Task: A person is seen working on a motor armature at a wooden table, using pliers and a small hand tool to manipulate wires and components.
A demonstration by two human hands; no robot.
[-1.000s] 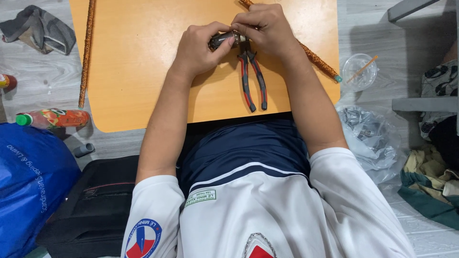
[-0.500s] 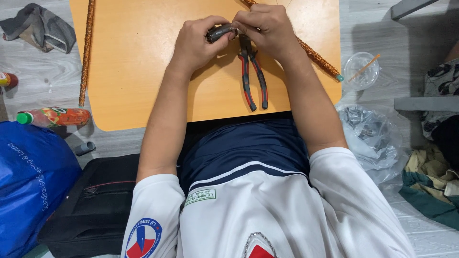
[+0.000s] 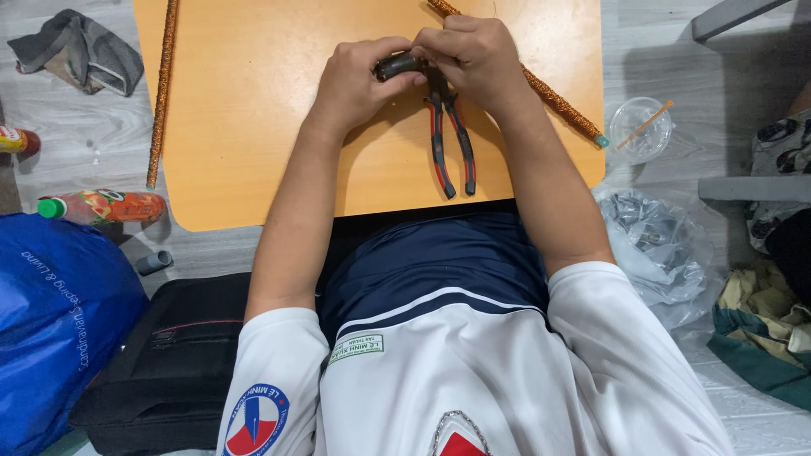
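Gripping step, upper centre of frame: left hand (image 3: 359,80) holds a small dark cylinder (image 3: 395,65); right hand (image 3: 473,55) grips the red-handled pliers (image 3: 448,139) at its head. The next move likely calls for steady squeeze on the cylinder

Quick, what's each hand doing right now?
Left hand: closed on a small dark part.
Right hand: closed over the same part, above the pliers.

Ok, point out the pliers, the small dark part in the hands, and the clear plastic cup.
pliers (image 3: 450,152), head view, on the red-and-black handles.
small dark part (image 3: 395,65), head view, on its exposed left end.
clear plastic cup (image 3: 639,129), head view, on its rim.
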